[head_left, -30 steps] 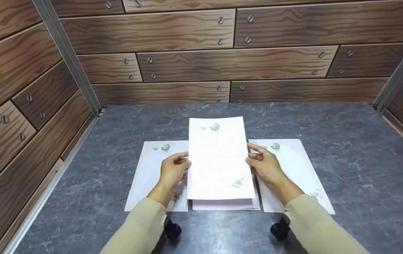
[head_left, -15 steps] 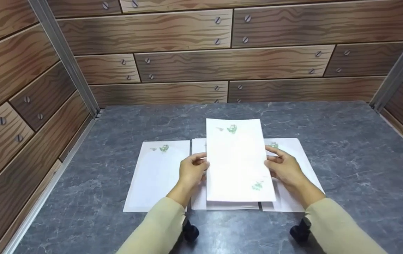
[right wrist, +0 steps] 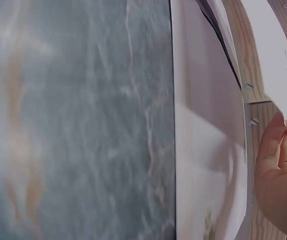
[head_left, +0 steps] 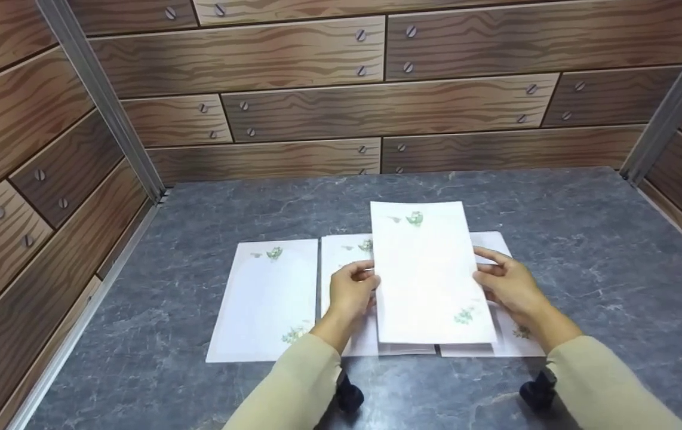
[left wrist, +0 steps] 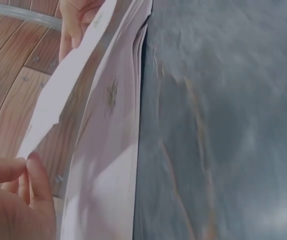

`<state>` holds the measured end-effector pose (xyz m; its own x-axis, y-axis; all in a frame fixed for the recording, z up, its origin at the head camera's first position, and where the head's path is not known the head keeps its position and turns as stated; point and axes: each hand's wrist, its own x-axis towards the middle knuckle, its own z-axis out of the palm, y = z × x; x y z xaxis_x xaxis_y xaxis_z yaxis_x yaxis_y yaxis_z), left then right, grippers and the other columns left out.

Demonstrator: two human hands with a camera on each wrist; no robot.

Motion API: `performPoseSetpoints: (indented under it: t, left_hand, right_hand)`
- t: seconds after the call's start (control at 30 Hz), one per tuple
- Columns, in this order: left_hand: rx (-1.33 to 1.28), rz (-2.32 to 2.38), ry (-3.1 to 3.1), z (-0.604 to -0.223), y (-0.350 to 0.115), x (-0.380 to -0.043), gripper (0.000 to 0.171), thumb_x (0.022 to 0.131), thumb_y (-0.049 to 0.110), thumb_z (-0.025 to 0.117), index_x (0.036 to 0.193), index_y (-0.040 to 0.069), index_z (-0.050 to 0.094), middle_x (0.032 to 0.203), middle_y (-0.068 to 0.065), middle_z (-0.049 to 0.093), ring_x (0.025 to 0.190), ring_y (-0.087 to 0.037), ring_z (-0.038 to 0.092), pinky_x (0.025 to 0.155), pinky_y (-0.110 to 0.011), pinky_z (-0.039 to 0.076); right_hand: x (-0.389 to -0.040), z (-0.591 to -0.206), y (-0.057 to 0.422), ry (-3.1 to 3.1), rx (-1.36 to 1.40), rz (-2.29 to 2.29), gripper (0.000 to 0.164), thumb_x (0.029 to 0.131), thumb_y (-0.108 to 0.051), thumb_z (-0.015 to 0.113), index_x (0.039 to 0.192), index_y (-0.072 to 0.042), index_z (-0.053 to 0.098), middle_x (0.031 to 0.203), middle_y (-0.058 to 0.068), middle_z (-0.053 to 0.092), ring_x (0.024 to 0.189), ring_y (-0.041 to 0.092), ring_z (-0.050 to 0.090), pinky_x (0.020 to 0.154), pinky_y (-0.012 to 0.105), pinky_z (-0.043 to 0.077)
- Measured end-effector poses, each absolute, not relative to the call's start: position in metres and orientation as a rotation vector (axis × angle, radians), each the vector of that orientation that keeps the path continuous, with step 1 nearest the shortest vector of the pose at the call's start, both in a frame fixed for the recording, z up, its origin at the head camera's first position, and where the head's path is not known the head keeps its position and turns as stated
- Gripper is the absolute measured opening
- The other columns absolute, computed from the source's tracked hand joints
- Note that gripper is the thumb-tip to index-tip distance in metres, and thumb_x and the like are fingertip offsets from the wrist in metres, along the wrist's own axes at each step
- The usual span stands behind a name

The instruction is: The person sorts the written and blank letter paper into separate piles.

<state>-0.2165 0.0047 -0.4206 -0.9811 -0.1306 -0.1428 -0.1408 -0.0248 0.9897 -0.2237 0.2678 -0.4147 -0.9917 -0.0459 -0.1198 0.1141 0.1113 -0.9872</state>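
Note:
A white sheet of paper [head_left: 427,275] with green plant prints at its top and lower right is held up above the table. My left hand [head_left: 352,292] pinches its left edge between thumb and fingers, and my right hand [head_left: 511,286] pinches the right edge. Below it lie three stacks of similar printed paper side by side: the left stack [head_left: 266,298] in full view, the middle stack [head_left: 341,251] partly covered, and the right stack [head_left: 493,240] mostly behind the sheet and my right hand. In the left wrist view, the left thumb and fingers [left wrist: 36,175] meet at the sheet's edge.
The stacks lie on a dark grey marbled tabletop [head_left: 197,239]. Wood-patterned panels [head_left: 293,113] stand behind and at both sides, with grey metal posts [head_left: 102,101] at the corners. A black wrist mount [head_left: 350,395] hangs under each sleeve.
Both hands have carried the sheet to the right, from over the middle stack to between the middle and right stacks. More of the left and middle stacks shows now.

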Motion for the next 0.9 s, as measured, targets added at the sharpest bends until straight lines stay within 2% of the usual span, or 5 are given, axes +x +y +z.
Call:
performPoseSetpoints:
  t: [0.3,0.63,0.9]
  left_hand:
    - [-0.294,2.206,2.187,-0.42,0.029,-0.215,0.028,0.084,-0.008,0.063,0.11,0.001,0.067,0.085,-0.004,0.06,0.057,-0.011,0.053,0.047,-0.02,0.048]
    - [-0.229,2.129,2.219,-0.42,0.045,-0.212,0.03,0.085,-0.006,0.063,0.113,0.003,0.066,0.086,-0.003,0.059,0.062,-0.013,0.058,0.055,-0.025,0.054]
    - [-0.266,2.099,2.199,-0.422,0.059,-0.21,0.031,0.084,-0.006,0.064,0.113,0.005,0.066,0.086,-0.003,0.058,0.066,-0.014,0.058,0.057,-0.029,0.055]
  right_hand:
    - [-0.219,-0.413,0.292,2.325,0.032,-1.945,0.059,0.094,0.001,0.056,0.147,0.003,0.029,0.107,0.01,0.053,0.081,0.013,0.063,0.071,0.029,0.056]
    - [-0.215,-0.414,0.311,2.413,0.062,-1.838,0.059,0.094,-0.002,0.056,0.147,0.002,0.029,0.115,0.015,0.049,0.086,0.01,0.062,0.075,0.029,0.055]
    - [-0.215,-0.419,0.327,2.457,0.089,-1.796,0.059,0.093,-0.004,0.059,0.145,0.004,0.032,0.109,0.006,0.054,0.084,0.008,0.06,0.072,0.028,0.055]
